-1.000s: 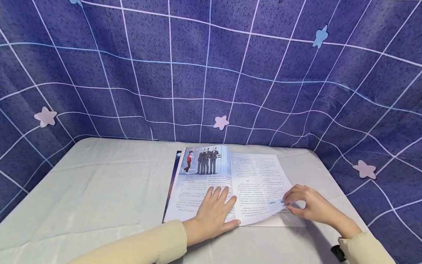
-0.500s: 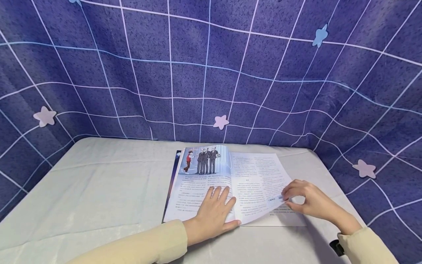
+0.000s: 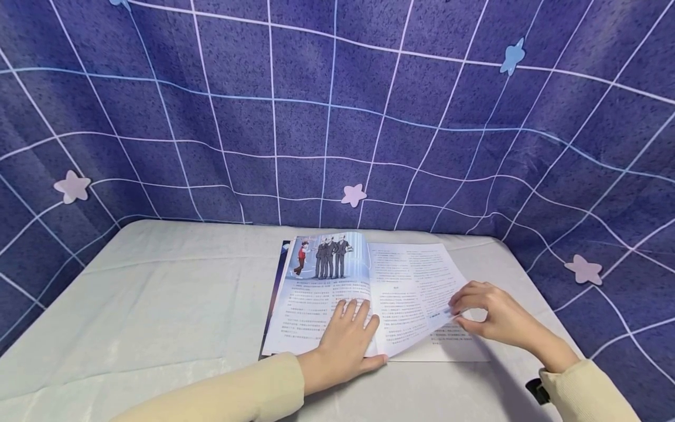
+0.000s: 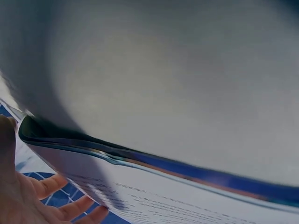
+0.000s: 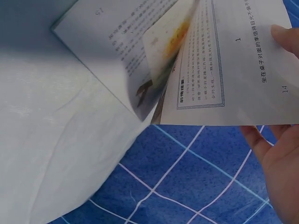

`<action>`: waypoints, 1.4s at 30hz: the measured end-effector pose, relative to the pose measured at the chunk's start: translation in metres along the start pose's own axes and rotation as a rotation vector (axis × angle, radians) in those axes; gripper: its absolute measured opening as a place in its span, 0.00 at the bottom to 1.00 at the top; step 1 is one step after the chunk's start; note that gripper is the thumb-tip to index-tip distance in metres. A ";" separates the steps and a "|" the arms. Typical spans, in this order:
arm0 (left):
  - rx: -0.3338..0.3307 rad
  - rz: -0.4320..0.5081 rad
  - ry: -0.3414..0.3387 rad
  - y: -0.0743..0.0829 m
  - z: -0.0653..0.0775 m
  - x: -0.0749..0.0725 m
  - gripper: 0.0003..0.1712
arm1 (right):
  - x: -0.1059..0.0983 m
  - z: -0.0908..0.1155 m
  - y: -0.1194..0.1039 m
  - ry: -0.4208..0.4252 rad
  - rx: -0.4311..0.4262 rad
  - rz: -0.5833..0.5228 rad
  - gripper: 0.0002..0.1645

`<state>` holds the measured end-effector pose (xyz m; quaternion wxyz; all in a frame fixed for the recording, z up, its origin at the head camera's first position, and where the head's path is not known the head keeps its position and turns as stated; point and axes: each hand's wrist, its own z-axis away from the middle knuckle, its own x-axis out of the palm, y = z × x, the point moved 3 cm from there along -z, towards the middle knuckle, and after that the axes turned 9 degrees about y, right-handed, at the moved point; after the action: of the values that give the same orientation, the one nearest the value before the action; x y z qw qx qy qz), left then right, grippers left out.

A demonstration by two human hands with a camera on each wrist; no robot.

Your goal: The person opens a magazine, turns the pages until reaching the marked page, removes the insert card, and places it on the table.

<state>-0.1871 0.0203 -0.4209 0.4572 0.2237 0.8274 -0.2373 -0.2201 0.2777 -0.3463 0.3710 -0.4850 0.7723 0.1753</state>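
An open magazine lies on the covered table, its left page showing a cartoon of figures in dark suits. My left hand rests on the left page beside the fold, fingers spread and straight, thumb along the lower edge. At the right, my right hand pinches the outer edge of a lifted page between thumb and fingers. In the right wrist view this raised page stands up off the page beneath. The left wrist view shows the magazine's edge and spread left fingers.
A pale cloth covers the table. Behind and at both sides hangs a blue curtain with a grid of lines and stars. A dark band is at the right sleeve's cuff.
My right hand has moved slightly left and up with the page edge, baring more of the page beneath. The left hand has shifted slightly right and stays on the magazine.
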 end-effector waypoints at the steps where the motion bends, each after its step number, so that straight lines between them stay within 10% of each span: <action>1: 0.001 -0.003 0.009 0.001 0.000 0.000 0.42 | 0.000 -0.001 0.000 0.000 -0.001 0.003 0.17; 19: -0.054 -0.082 -0.099 0.012 -0.004 -0.002 0.44 | -0.004 -0.012 -0.006 0.010 -0.006 0.024 0.17; 42: -0.042 -0.124 -0.047 0.012 -0.007 0.001 0.39 | -0.008 -0.017 -0.006 0.020 -0.006 0.048 0.13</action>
<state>-0.1853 0.0343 -0.4210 0.4655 0.1566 0.8335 -0.2530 -0.2197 0.2688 -0.3282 0.3575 -0.4693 0.7868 0.1814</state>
